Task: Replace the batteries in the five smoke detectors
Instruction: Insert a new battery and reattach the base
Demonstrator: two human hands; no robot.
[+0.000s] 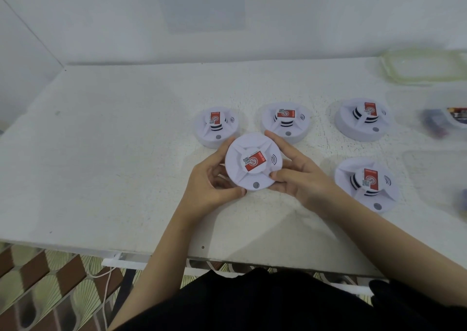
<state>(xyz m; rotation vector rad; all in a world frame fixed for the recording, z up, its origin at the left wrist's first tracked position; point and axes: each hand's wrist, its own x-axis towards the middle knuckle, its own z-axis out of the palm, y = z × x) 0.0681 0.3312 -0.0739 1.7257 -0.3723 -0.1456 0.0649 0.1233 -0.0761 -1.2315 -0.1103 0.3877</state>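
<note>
Both hands hold one round white smoke detector (253,162) with a red label, lifted slightly above the white table (113,153). My left hand (212,184) grips its left and lower rim. My right hand (298,176) grips its right rim, thumb on the lower right edge. Several more white detectors rest on the table: one at the back left (216,127), one behind the held one (286,122), one at the back right (362,118), one at the right front (367,184). Batteries (457,118) lie in a clear container at the far right.
A clear plastic lid (424,66) lies at the back right. Blurred clear containers (434,174) stand along the right edge. The table's front edge (177,252) runs close to my body. A white wall rises behind the table.
</note>
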